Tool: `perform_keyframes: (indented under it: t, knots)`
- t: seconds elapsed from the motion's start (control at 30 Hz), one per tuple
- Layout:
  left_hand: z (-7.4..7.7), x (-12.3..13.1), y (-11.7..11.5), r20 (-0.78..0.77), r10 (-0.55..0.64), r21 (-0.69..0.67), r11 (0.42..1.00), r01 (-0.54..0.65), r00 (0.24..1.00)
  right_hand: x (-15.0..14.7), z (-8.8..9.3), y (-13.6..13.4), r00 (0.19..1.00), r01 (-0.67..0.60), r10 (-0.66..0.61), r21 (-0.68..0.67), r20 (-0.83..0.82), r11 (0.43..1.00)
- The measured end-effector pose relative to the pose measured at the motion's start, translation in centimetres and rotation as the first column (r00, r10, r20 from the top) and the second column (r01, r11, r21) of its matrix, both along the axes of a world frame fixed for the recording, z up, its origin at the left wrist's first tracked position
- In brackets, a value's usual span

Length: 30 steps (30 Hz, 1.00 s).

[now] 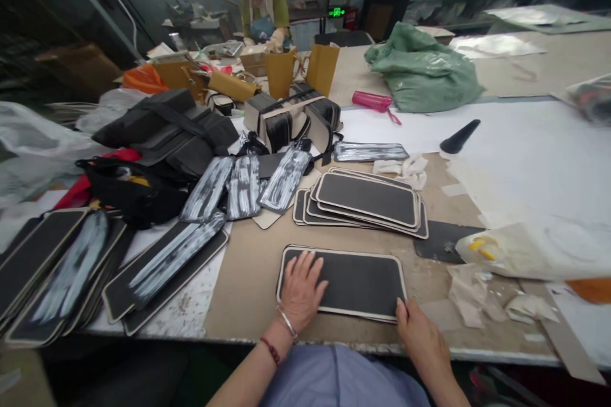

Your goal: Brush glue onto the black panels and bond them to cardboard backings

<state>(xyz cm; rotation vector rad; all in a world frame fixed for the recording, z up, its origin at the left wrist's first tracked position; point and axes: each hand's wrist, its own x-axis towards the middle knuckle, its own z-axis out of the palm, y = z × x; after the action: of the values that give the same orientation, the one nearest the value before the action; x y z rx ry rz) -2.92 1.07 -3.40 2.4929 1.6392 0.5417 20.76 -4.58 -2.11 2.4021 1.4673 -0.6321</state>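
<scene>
A black rectangular panel with rounded corners and a beige border [358,280] lies before me on brown board; its edge looks layered. My left hand [301,289] rests flat on its left part, fingers spread. At the right end, my right hand [420,331] pinches the panel's edge between thumb and fingers. Just behind sits a fanned stack of similar panels [367,197]. To the left are black strips smeared with white [245,187], and another smeared strip [176,261] lies across two bordered panels.
More panels [42,248] are piled at the far left edge. A plastic bag [529,251] and crumpled scraps [472,296] lie right. Farther back are a black tapered object [459,138], a pink pouch [372,100], a green sack [422,70] and bundled panels [291,117]. A person [265,6] works across the table.
</scene>
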Motion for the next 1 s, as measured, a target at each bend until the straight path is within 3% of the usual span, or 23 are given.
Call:
perform_keyframes:
  t: [0.1,0.37,0.53,0.63,0.7,0.77,0.87,0.93,1.0]
  knots:
    - [-0.2,1.7,0.1,-0.049,-0.120,-0.103,0.988,0.115,0.992,0.2,-0.1,0.1,1.000,-0.021,0.021,-0.019,0.000,1.000]
    - [-1.1,1.9,0.4,-0.073,-0.146,-0.193,0.973,0.130,0.987,0.1,-0.3,0.3,1.000,-0.030,0.030,-0.020,0.007,0.999]
    - [-1.4,1.9,0.4,-0.081,-0.162,-0.196,0.970,0.143,0.984,0.7,1.2,0.1,0.999,0.001,0.001,-0.061,0.039,0.998]
    - [-1.6,2.0,0.4,-0.083,-0.159,-0.169,0.975,0.143,0.984,-0.7,2.0,0.7,0.988,-0.081,0.066,0.109,0.136,0.991]
    - [-1.7,2.0,0.4,-0.099,-0.156,-0.141,0.980,0.141,0.983,-2.9,1.7,1.6,0.964,-0.262,0.232,0.336,0.128,0.905]
    - [-1.8,2.0,0.4,-0.124,-0.169,-0.121,0.981,0.154,0.978,-5.3,0.5,2.7,0.896,-0.413,0.436,0.523,0.086,0.745]
    - [-2.0,2.0,0.4,-0.159,-0.177,-0.100,0.982,0.162,0.971,-7.6,-1.9,4.1,0.773,-0.512,0.632,0.638,0.050,0.575]
    - [-2.2,2.0,0.4,-0.170,-0.160,-0.076,0.986,0.149,0.972,-7.4,-3.0,4.4,0.741,-0.541,0.670,0.641,0.056,0.545]
    - [-2.3,2.0,0.5,-0.178,-0.152,-0.051,0.988,0.145,0.972,-6.3,-3.6,4.3,0.753,-0.553,0.653,0.617,0.083,0.560]
